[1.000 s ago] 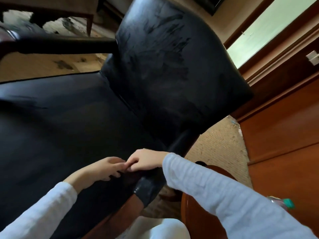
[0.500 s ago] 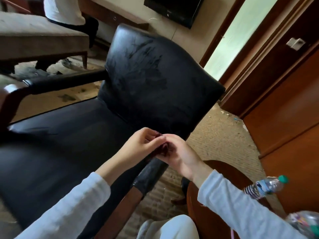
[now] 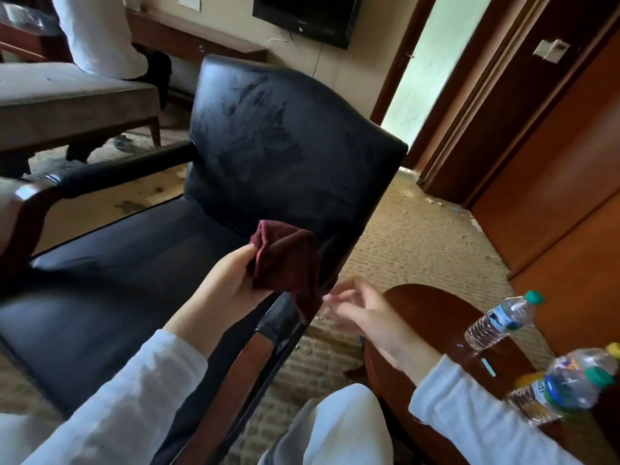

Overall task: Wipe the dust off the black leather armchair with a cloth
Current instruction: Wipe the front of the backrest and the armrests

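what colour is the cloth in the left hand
Dark maroon; the cloth, pinched by the left hand, shows in the head view.

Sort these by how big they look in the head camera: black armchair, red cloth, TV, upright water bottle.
1. black armchair
2. TV, though far away and cut off
3. red cloth
4. upright water bottle, close in size to the cloth
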### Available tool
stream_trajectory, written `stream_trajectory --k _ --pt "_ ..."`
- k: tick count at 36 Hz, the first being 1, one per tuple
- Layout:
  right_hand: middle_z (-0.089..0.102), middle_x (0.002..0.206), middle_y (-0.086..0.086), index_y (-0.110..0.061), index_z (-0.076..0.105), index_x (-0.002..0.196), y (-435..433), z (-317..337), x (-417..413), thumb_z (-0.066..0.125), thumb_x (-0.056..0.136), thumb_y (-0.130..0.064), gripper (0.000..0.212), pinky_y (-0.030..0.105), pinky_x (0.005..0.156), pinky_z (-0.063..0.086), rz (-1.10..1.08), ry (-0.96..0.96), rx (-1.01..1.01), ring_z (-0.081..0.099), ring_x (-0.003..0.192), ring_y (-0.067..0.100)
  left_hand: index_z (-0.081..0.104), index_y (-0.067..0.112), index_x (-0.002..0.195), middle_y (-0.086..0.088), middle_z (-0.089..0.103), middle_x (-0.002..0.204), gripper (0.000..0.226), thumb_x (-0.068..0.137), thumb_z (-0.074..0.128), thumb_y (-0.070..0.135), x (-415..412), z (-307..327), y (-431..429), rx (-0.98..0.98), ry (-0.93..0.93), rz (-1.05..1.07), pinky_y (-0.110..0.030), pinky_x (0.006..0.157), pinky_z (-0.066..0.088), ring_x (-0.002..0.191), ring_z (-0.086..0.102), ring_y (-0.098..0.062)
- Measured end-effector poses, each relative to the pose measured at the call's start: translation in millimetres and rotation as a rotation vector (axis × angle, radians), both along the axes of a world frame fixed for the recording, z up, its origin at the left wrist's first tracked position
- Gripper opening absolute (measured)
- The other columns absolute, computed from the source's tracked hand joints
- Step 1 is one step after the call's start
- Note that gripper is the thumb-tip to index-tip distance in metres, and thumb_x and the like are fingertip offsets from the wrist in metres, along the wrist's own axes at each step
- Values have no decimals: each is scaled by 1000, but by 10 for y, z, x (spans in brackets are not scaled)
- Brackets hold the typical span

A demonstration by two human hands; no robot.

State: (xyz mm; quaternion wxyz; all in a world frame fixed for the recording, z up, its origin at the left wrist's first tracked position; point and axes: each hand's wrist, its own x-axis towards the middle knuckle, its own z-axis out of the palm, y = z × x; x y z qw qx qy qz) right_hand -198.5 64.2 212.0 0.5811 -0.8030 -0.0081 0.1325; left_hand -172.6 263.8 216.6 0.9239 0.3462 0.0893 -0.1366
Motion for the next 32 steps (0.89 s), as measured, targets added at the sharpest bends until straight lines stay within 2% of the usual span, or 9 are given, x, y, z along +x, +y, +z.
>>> stream_trajectory --k 3,6,11,16,18,20,23,27,32 --pt "54 123 -10 -32 48 123 -52 -58 -118 64 89 -36 37 15 88 47 18 -243 -147 56 112 1 62 6 91 -7 69 66 28 100 38 16 -59 -34 -37 66 -2 -98 -21 48 53 53 65 -13" --pt "55 124 -11 -32 41 134 44 -38 -197 58 81 -55 61 12 83 49 58 -217 31 58 109 -5 63 1 110 -19 68 93 32 99 37 17 -131 -117 -132 202 -113 -262 -28 59 54 72 65 -23" --pt "68 88 -5 -22 63 92 148 -223 -124 67 88 -17 8 24 80 51 -112 -349 -60 64 88 8 64 2 102 -13 67 90 18 97 48 10 -135 -273 -250 540 -230 -304 -32 76 56 80 66 -19" --pt "66 80 12 -6 60 83 -86 -501 144 68 84 -21 18 41 72 50 -317 -339 -169 63 79 26 63 18 95 -6 69 95 10 92 56 11 -1 -540 -138 1007 -177 -187 -26 75 52 86 66 -15" --pt "61 79 14 -9 56 72 -202 -584 290 67 81 -29 24 34 64 45 -372 -394 -280 58 75 27 62 18 86 -5 67 91 12 92 54 11 32 -656 -57 1115 -168 -184 -30 76 47 86 62 -19" --pt "53 78 10 -16 45 60 -277 -635 464 68 80 -21 31 24 60 31 -399 -506 -434 49 70 23 56 13 81 -9 54 81 12 91 51 8 46 -776 -22 1187 -203 -211 -27 67 37 77 50 -18" --pt "51 82 8 -4 50 70 -278 -742 745 66 82 -10 21 24 61 25 -427 -538 -533 44 73 18 45 16 82 -7 42 79 11 90 53 12 60 -940 -17 1275 -219 -217 -27 55 23 76 38 -16" --pt "55 90 6 -8 52 86 -153 -960 1143 59 89 -13 9 28 62 32 -413 -499 -591 50 77 20 43 17 68 1 44 60 24 88 56 20 68 -1163 38 1371 -122 -275 -28 52 29 55 42 -14" --pt "51 95 7 -9 55 90 47 -1076 1549 60 91 -18 10 27 65 35 -382 -456 -649 53 84 25 55 10 68 -3 50 64 25 83 59 30 9 -1325 166 1381 -51 -417 -28 57 32 59 47 -15"
